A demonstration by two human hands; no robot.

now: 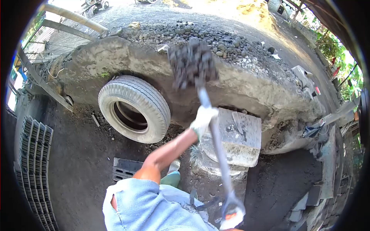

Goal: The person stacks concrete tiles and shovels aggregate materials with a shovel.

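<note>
My left hand (204, 118), in a pale glove, is wrapped round the shaft of a shovel (219, 150) near its blade end. Low in the view, my right hand (232, 217), gloved in white with some orange, is closed on the shovel's handle grip. The blade is raised away from me and carries a heap of dark, wet-looking material (193, 64), blurred by motion, which hides most of the blade. Behind the heap runs the top edge of an earthen bank (246, 86). A pale block (239, 134) stands beside the shaft.
A large tire (135, 107) leans on the bank at left. Gravel (231, 44) lies along the bank's top. Stacked hollow blocks (34, 169) stand at far left, and another hollow block (125, 167) lies near my feet. A wooden post (331, 161) stands at right.
</note>
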